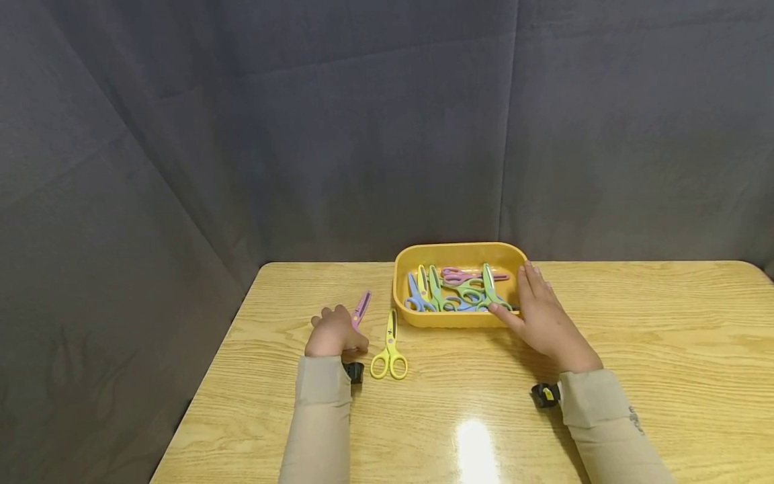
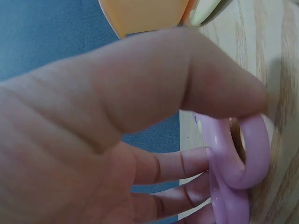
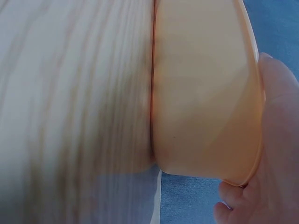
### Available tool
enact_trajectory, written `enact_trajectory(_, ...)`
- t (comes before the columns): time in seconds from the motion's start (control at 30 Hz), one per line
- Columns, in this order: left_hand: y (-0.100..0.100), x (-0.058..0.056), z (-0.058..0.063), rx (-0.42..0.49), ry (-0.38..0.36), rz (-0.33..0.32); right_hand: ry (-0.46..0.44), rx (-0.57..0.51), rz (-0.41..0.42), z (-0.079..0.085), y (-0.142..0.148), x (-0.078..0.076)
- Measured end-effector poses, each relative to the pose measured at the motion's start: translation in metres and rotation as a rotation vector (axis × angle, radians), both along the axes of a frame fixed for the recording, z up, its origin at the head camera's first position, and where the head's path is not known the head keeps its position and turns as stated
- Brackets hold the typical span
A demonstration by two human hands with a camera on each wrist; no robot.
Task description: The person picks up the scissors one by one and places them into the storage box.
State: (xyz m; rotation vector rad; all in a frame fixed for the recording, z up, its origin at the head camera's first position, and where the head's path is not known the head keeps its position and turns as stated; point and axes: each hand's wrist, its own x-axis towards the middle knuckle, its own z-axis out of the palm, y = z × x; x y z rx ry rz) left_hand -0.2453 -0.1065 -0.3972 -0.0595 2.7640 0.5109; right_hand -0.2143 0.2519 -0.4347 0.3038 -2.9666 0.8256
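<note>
The left hand (image 1: 334,334) is on the table left of the yellow bin. It pinches purple scissors (image 1: 361,309) by the handle loops; the blades point away. In the left wrist view the thumb lies over one purple loop (image 2: 257,154) with the fingertips against the other side. Beside this hand lie yellow scissors (image 1: 392,346), loops toward the person. At the yellow bin's (image 1: 453,321) right front corner, the right hand (image 1: 544,329) holds the rim, thumb over the front edge and fingers along the right wall. Inside are several green, blue, yellow and pink scissors (image 1: 468,275).
The wooden table (image 1: 665,323) runs out to both sides of the bin, which stands near the far edge. A dark grey curtain (image 1: 363,134) hangs behind the table and along the left side.
</note>
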Motion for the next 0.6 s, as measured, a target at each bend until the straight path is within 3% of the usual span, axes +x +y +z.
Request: enact_trajectory(0.6, -0.0003, -0.0052, 0.0015, -0.003, 0.008, -0.068, 0.005, -0.005, -0.001, 0.0011, 0.0005, -0.0002)
